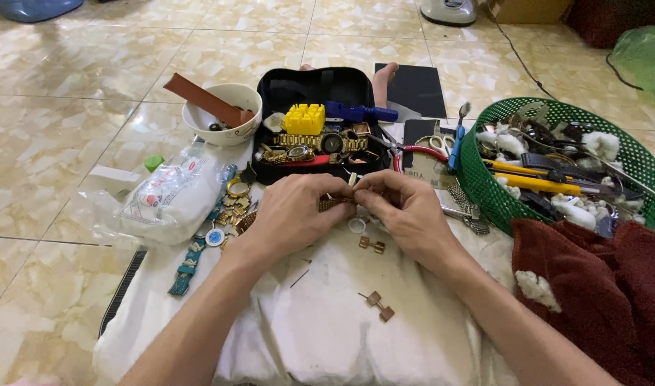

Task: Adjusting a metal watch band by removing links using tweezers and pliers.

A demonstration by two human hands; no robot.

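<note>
Loose copper-coloured metal links (378, 306) on white cloth (342, 336) | left hand (293, 214) and right hand (406, 211), both pinched shut on gold metal watch-band segment (336, 203) | white plastic package, red-and-blue label (171, 200), left | black zip case (317, 125) | green mesh basket (478, 179), right.

Two hands, left hand (292, 214) and right hand (406, 213), meet over a white cloth sheet (342, 336) on a tiled floor, sharing a gold metal watch-band piece (336, 203). Behind them lies an open black zip tool case (317, 125); left of it a white ceramic bowl (222, 114), right a green plastic mesh basket (556, 161). Two loose bronze metal band links (376, 275) lie before the hands.
</note>
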